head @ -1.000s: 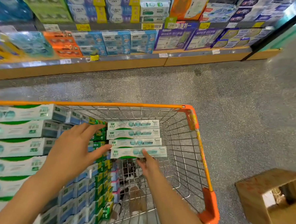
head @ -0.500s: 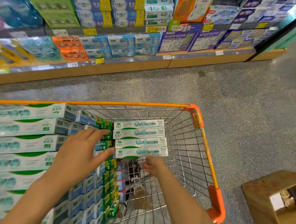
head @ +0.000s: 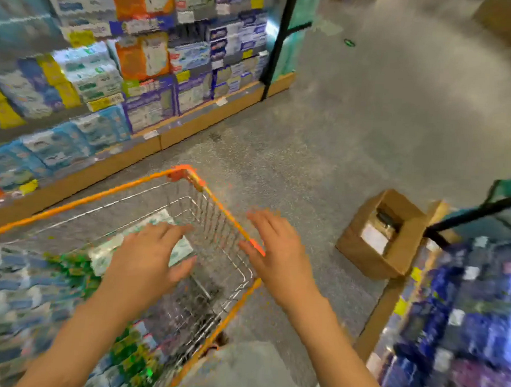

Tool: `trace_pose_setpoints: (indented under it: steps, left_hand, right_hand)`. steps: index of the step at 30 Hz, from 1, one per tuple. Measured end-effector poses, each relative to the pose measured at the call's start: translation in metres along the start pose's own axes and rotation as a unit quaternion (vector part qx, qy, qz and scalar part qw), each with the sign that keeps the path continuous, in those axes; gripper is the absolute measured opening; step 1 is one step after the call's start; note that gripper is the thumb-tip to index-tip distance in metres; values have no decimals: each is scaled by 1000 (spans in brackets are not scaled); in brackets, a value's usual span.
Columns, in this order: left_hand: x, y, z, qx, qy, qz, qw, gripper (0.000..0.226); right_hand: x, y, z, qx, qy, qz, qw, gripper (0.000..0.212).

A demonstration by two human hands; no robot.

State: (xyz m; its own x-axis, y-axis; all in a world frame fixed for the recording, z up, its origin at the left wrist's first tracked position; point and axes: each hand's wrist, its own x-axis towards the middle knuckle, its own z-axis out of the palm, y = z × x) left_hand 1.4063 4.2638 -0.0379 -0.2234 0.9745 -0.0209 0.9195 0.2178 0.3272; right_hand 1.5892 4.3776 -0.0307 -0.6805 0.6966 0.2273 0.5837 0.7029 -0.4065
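Left hand (head: 148, 258) hovers flat, fingers spread and gripping nothing, right over the white-and-green boxes (head: 106, 249) stacked in the cart (head: 79, 203). Touching them or just above? The blur hides it. Right hand (head: 277, 253) is open and empty too, above the cart's orange side rim, to the right of the boxes. A cardboard box (head: 405, 248) sits on the floor nearby.

An open cardboard box (head: 408, 245) sits on the speckled grey floor (head: 355, 133) of a shop aisle, beside a shelf of blurred blue packs (head: 478, 323). Opposite, stocked shelves (head: 106, 76) carry boxed goods and yellow price tags (head: 79, 37).
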Motion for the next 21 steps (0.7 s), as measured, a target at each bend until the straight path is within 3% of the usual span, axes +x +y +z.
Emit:
trace_pose_setpoints:
  steps: [5, 8, 12, 16, 21]
  left_hand:
    - [32, 96, 18, -45, -35, 148, 987, 44]
    - [47, 156, 46, -31, -86, 218, 972, 49]
    - [66, 252, 97, 17, -141, 318, 937, 46]
    - [72, 343, 153, 37, -192, 385, 902, 47]
    - [76, 425, 216, 54, -236, 479, 844, 48]
  right_hand:
    - [-95, 71, -70, -25, 90, 157, 983, 47]
    - [-175, 113, -110, -20, 166, 302, 939, 48]
    - [-293, 163, -139, -12, 230, 473, 850, 47]
    - [-381, 199, -142, 29, 224, 603, 765, 44]
    - [-427, 237, -111, 64, 197, 673, 710, 58]
